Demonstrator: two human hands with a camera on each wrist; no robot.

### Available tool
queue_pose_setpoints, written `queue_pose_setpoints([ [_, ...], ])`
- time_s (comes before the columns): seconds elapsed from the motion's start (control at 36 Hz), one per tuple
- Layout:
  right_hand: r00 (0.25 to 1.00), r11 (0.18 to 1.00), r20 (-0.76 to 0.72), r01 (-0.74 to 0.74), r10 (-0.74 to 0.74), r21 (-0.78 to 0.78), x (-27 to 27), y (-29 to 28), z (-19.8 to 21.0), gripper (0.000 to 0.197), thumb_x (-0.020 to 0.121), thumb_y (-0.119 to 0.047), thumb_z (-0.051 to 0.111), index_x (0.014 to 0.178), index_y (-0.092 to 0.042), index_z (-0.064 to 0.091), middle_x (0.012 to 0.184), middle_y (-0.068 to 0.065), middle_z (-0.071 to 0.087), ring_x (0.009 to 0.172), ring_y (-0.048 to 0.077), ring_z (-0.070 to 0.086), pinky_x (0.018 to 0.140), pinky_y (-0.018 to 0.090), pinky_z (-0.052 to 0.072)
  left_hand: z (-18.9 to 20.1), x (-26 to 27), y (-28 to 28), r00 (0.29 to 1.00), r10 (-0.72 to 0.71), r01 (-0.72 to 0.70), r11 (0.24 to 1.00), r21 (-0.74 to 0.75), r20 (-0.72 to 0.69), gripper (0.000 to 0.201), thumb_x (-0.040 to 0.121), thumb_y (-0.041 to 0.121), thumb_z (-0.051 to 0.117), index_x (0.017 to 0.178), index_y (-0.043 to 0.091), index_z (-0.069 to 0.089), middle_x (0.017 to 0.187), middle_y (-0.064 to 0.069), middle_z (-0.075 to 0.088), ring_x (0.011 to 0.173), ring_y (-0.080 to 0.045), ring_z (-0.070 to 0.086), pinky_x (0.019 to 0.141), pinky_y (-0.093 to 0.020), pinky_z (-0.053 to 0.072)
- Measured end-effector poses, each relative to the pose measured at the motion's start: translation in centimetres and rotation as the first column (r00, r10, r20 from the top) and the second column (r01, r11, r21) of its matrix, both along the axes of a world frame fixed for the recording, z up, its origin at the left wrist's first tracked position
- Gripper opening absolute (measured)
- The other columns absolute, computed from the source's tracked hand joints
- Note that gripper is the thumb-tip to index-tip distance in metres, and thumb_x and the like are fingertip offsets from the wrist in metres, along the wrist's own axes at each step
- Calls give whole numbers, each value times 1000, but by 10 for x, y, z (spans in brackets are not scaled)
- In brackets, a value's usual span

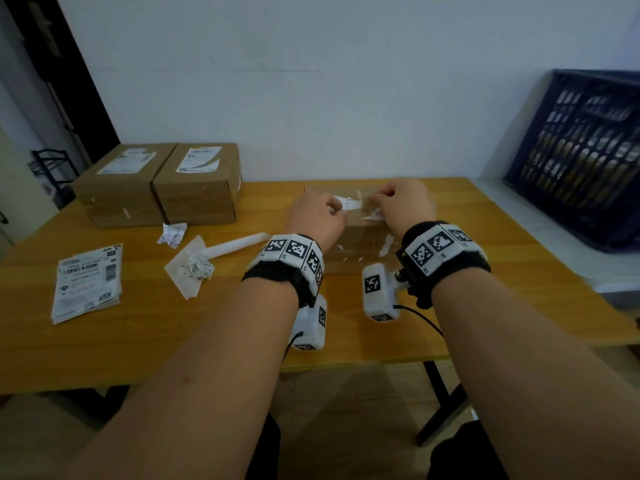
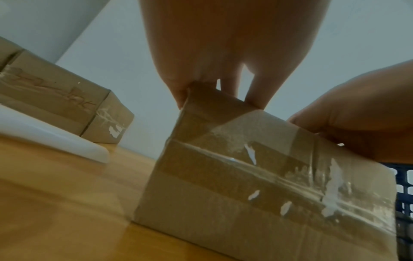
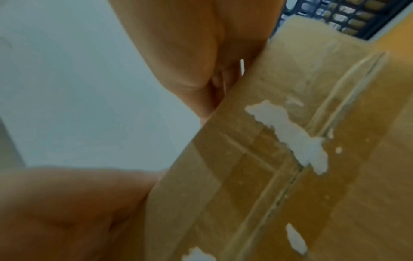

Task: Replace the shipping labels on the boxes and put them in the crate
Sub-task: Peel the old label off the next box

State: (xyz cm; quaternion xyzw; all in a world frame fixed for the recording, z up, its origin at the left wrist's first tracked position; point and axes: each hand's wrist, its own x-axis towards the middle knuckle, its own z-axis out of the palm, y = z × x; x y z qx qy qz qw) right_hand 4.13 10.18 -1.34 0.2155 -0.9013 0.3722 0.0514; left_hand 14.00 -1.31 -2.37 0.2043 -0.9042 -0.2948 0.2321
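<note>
Soft, even indoor light; wide-angle bending at the head view's edges. Wrist views are dim and blurred, tape glare showing just below the fingers.

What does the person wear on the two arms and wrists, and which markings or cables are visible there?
Both forearms are bare, without sleeves. The left wrist and the right wrist each carry a black band with white blocks printed with black square code markers. A white camera module, also marked, hangs under the right wrist, with a thin black cable. A similar module hangs under the left.

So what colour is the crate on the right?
Dark blue, with a slotted lattice wall; the crate shows best in the head view.
</note>
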Motion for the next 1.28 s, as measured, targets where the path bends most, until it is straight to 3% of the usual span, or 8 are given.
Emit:
queue_pose_setpoints([
  [0.19, 988, 947, 84, 150, -131, -283, -8, 0, -4, 14, 97, -16, 52, 88, -13, 63, 89, 5, 69, 80, 22, 66, 70, 33, 54, 0, -3, 3, 999, -49, 49, 999, 8, -15, 31, 92, 11, 48, 95, 25, 75, 118, -3, 63, 110, -18, 54, 88, -22, 41],
  [0.33, 980, 853, 122, 196, -156, -483, -9, 8, -3, 11, 100, -16, 50, 95, -15, 59, 83, -5, 60, 65, 3, 52, 48, 9, 36, -1, -3, 2, 997, -65, 65, 998, 7, -32, 31, 93, 11, 48, 98, 25, 75, 119, 1, 64, 107, -12, 56, 83, -15, 37],
  [0.47, 969, 717, 172, 248, -178, -651, -6, 8, -4, 17, 99, -21, 51, 83, -26, 52, 102, 9, 66, 85, 23, 66, 78, 40, 58, -3, -4, 0, 997, -65, 65, 998, 7, -29, 29, 94, 14, 50, 101, 25, 75, 120, 4, 66, 83, 0, 50, 61, 2, 31],
  [0.56, 962, 668, 150, 266, -228, -695, -2, 8, -5, 10, 101, -21, 47, 92, -23, 52, 114, 5, 60, 98, 20, 62, 88, 33, 53, -2, -4, 1, 998, -62, 62, 998, -10, -10, 29, 94, 15, 49, 102, 26, 75, 121, 3, 64, 69, -2, 46, 44, 2, 29],
  [0.61, 959, 637, 126, 263, -253, -725, -2, 8, -6, 7, 102, -20, 44, 99, -20, 51, 116, 4, 58, 98, 15, 58, 84, 24, 49, -1, -4, 1, 998, -62, 62, 998, -17, -1, 29, 94, 15, 49, 103, 26, 75, 122, 3, 65, 72, -4, 49, 46, 0, 27],
  [0.69, 970, 587, 82, 205, -230, -783, 6, 7, 3, 8, 103, -20, 42, 99, -21, 49, 106, -1, 58, 97, 14, 59, 87, 33, 54, 1, -4, 2, 998, -55, 55, 998, -2, 8, 29, 94, 15, 49, 102, 25, 75, 122, 3, 66, 81, -9, 56, 50, -4, 29],
  [0.92, 988, 682, -63, 50, -140, -729, 16, 13, 28, 8, 96, -16, 54, 97, -16, 62, 88, -12, 60, 77, -2, 54, 68, 9, 45, 3, -4, 1, 997, -65, 66, 998, -14, 44, 27, 96, 19, 49, 104, 26, 74, 125, 4, 64, 102, -10, 59, 71, -16, 40],
  [1.28, 993, 834, -97, -104, 61, -542, 48, -13, 21, 24, 88, -44, 67, 84, -21, 63, 77, -6, 64, 68, 9, 57, 62, 21, 49, 20, 44, -37, 974, 159, -167, 985, 41, 162, 43, 93, 6, 43, 132, 19, 54, 139, -9, 51, 118, -29, 54, 97, -37, 47],
])
